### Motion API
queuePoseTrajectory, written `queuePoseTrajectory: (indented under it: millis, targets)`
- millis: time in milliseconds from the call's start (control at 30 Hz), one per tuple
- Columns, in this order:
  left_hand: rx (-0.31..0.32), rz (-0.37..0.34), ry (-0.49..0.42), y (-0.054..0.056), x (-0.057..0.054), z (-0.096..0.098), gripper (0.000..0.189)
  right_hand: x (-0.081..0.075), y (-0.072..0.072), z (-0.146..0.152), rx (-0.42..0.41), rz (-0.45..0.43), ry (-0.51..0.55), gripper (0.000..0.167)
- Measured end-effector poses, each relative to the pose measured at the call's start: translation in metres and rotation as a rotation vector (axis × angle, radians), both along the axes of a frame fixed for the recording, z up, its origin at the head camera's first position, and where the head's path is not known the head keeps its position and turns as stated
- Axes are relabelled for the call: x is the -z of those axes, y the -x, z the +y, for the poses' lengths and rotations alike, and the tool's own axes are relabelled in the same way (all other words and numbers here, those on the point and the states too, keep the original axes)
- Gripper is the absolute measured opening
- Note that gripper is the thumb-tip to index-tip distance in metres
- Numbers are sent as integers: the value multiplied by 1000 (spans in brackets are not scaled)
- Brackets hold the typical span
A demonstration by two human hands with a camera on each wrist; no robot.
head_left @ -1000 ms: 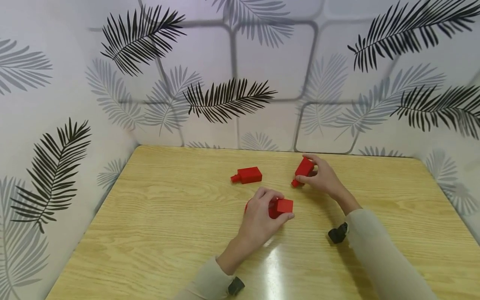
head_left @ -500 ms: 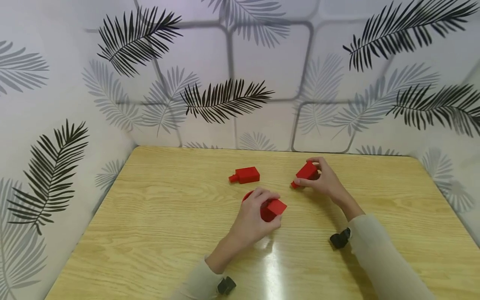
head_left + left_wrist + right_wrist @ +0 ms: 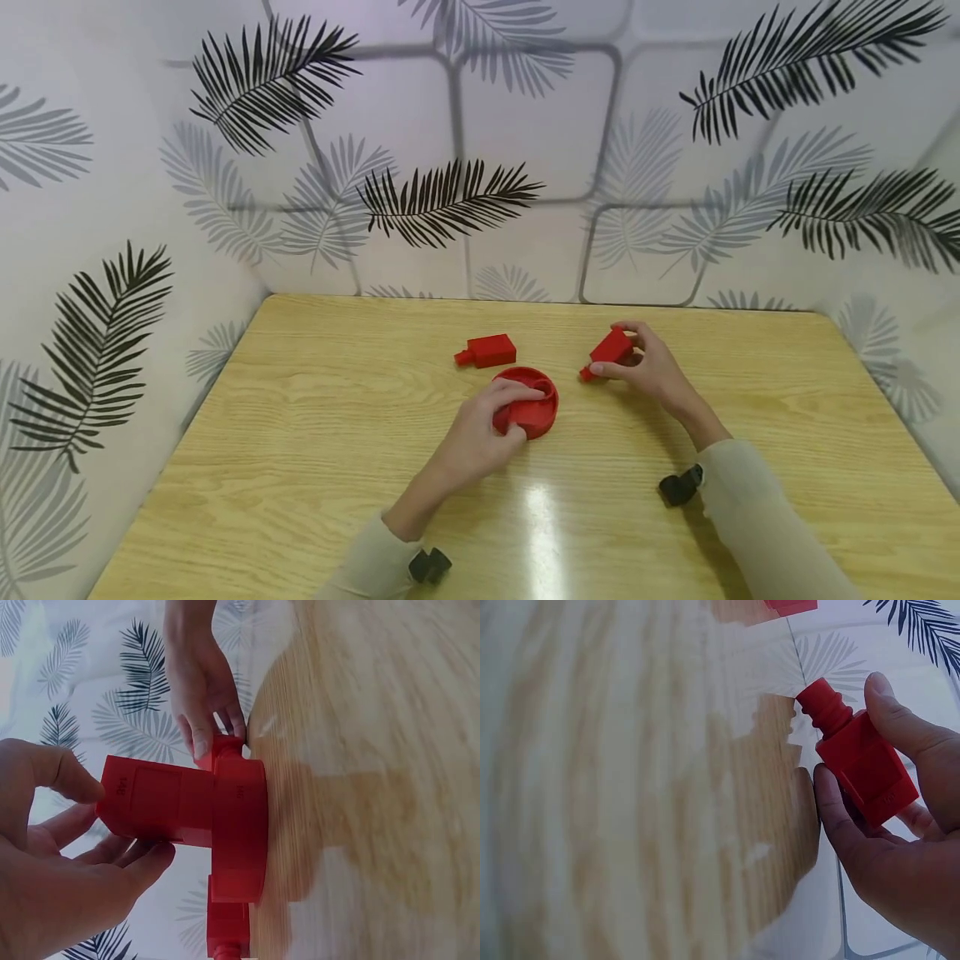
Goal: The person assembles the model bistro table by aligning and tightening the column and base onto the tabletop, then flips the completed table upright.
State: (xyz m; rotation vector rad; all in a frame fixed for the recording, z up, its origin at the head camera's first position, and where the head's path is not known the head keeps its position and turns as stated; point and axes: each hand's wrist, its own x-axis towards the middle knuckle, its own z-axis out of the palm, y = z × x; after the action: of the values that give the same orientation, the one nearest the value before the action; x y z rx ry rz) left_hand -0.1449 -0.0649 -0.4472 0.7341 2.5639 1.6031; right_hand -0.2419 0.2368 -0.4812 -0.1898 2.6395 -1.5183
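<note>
My left hand (image 3: 476, 429) is over a round, shallow red dish (image 3: 550, 417) on the table, index finger reaching across it. In the left wrist view, a red rectangular block (image 3: 154, 799) with raised marks stands up from the dish (image 3: 240, 832); fingertips of the left hand (image 3: 67, 847) grip its upper end. Its lower end is hidden by the dish wall. To the right, my right hand (image 3: 652, 371) pinches a small red bottle (image 3: 611, 346), tilted with its neck down and left. The right wrist view shows the bottle's ridged neck (image 3: 825, 709) and square body.
Another red bottle (image 3: 491, 351) lies on its side behind the dish, neck to the left. The wood-grain table (image 3: 337, 400) ends at a wall (image 3: 525, 250) with leaf-patterned covering. Dark wrist cameras (image 3: 430, 567) sit at both cuffs.
The left hand has moved left; the block's square end, seen in front of its fingers earlier, has tipped leftward, and more of the dish shows. The right hand has lowered slightly with its bottle.
</note>
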Motion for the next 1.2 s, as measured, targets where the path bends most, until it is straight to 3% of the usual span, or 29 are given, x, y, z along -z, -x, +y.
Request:
queuePoseTrajectory:
  millis: [167,400,567,1067,1200]
  targets:
    - [-49,-23,-44,2,1,-4,44,1,-1,2,-13,-20,-5,76]
    - [-20,-40,-104,3,2,-5,32,-1,-7,6,6,-29,15,73]
    - [-38,-75,-113,4,1,-4,32,-6,-13,8,44,-47,43,72]
    - [-20,-124,-173,10,6,-10,32,-20,-37,-1,-22,44,291,44]
    - [-10,-131,-183,12,7,-12,34,-23,-44,-5,-44,57,329,45]
